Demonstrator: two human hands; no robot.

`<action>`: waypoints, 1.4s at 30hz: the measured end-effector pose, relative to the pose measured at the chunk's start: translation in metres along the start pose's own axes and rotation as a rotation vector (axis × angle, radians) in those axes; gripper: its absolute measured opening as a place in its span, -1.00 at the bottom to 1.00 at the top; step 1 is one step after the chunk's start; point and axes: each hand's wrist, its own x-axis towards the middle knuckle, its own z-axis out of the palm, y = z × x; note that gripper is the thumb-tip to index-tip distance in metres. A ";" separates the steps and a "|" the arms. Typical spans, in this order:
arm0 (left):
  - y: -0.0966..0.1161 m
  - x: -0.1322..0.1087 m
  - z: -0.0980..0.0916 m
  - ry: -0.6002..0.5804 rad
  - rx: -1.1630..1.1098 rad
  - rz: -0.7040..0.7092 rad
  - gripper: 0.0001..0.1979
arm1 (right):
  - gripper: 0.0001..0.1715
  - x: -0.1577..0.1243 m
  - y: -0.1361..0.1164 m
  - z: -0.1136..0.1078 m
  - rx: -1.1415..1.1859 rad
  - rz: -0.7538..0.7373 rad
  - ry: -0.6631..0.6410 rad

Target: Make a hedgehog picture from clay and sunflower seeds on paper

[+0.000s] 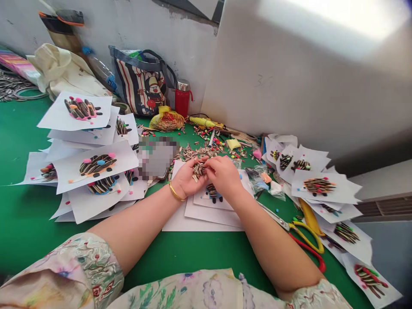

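Note:
My left hand [189, 178], with a gold bangle at the wrist, is cupped palm up around a small heap of striped sunflower seeds [198, 170]. Over its fingertips, my right hand [222, 174] has thumb and fingers pinched together at the edge of the heap; whether a seed is between them is too small to tell. Beneath both hands lie stacked sheets of white paper [212, 218]. The top sheet carries a seed-covered figure [212, 193] with blue and black dots, partly hidden by my right hand. Loose seeds [201, 152] are spread just behind my hands.
Stacks of seed-decorated cards stand at the left [96, 167] and right [325, 186]. Scissors [309, 240] with yellow and red handles lie right of my right forearm. A blurred phone-like object [156, 159], red bottle [182, 101], striped bag [141, 86] and clay in plastic [268, 182] are farther back.

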 end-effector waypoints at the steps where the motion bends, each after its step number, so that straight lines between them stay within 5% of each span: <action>1: 0.000 0.000 -0.001 0.000 0.001 -0.003 -0.73 | -0.81 -0.002 0.000 -0.004 0.029 0.021 0.011; 8: 0.000 -0.006 0.000 -0.007 -0.032 -0.023 -0.79 | -0.78 -0.032 0.014 -0.032 0.240 0.118 -0.051; 13: 0.000 -0.007 0.001 0.025 -0.020 -0.011 -0.79 | -0.80 -0.065 0.028 -0.026 0.281 0.275 -0.127; 16: -0.001 -0.006 0.001 0.037 -0.022 -0.002 -0.77 | -0.86 -0.073 0.030 -0.021 0.261 0.247 -0.148; 42: -0.001 -0.007 0.002 0.039 -0.010 0.002 -0.75 | -0.82 -0.063 0.014 -0.016 -0.040 0.139 -0.281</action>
